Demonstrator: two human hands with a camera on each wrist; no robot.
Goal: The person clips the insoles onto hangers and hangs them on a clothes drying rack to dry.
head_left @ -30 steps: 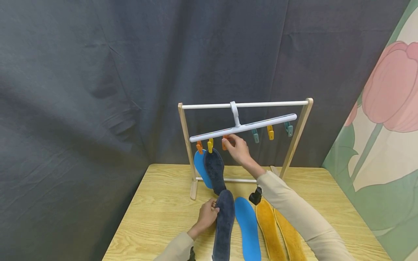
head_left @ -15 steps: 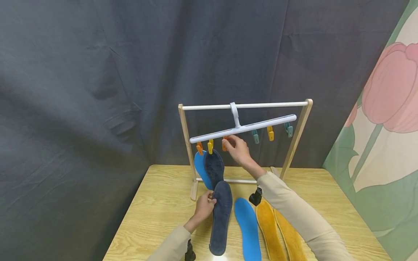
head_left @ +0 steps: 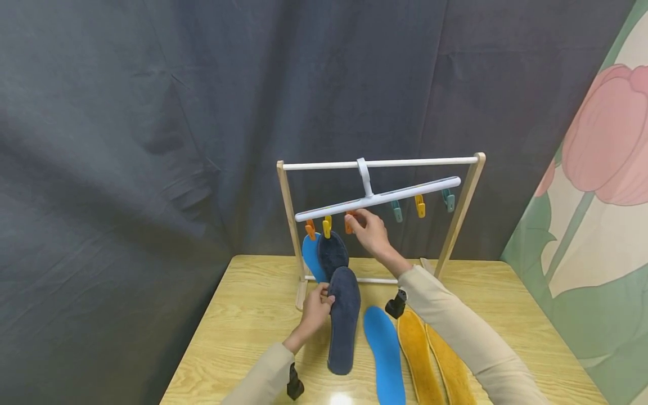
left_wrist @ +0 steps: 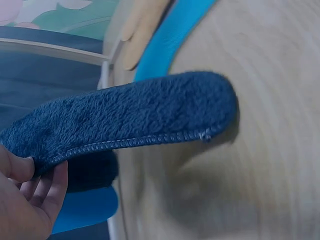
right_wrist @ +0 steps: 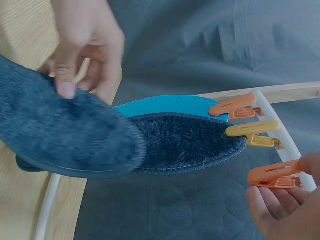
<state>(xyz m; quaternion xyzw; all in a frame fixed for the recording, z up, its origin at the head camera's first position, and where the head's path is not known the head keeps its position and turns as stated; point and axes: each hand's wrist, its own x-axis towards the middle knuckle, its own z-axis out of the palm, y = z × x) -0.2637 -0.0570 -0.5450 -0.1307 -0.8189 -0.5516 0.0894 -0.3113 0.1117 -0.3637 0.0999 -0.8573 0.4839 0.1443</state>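
A dark blue fuzzy insole (head_left: pixel 344 320) is pinched at its left edge by my left hand (head_left: pixel 316 306), held tilted above the table. My right hand (head_left: pixel 370 232) pinches an orange clip (right_wrist: pixel 272 174) that hangs under the white hanger bar (head_left: pixel 377 199). Further left on that bar, a yellow clip (head_left: pixel 327 226) grips another dark blue insole (head_left: pixel 332 253), and a second orange clip (head_left: pixel 310 229) grips a light blue insole (head_left: pixel 312 256). In the right wrist view the held insole overlaps the lower part of the hanging dark one.
A light blue insole (head_left: pixel 385 354) and two yellow-orange insoles (head_left: pixel 419 354) lie on the wooden table (head_left: pixel 243 315). Two teal clips (head_left: pixel 397 211) and a yellow clip (head_left: pixel 420 206) hang on the bar's right half. A wooden rack (head_left: pixel 460 211) carries the hanger.
My left hand has lifted the dark blue insole up and away toward the rack, closer to the hanger. My right hand stays at the orange clip.
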